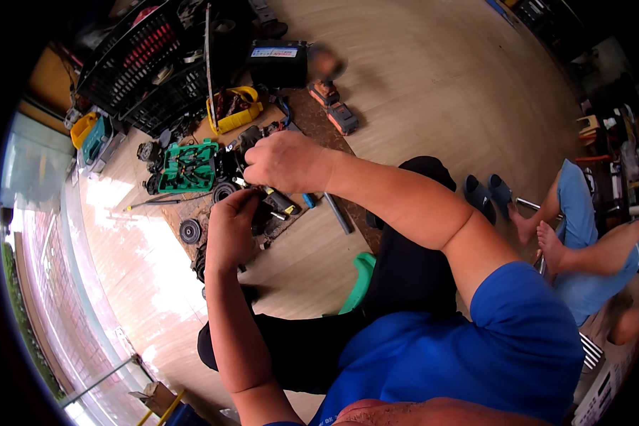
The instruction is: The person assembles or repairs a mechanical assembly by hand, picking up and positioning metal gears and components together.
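Observation:
My right hand reaches over the floor mat with its fingers curled closed. Whatever is in its grip is hidden behind the fingers. Just below and to the left, my left hand has its thumb and fingers pinched together, and I cannot make out what they hold. A dark round pulley-like part lies beside the left fingertips. Left of that wrist is a black ribbed wheel. Beyond the hands sits an open green tool case with dark tools in it.
A grey metal tube lies right of my hands on the brown mat. Farther back are a yellow tray, black crates, a battery and an orange-black power tool. Another person's bare feet rest at the right.

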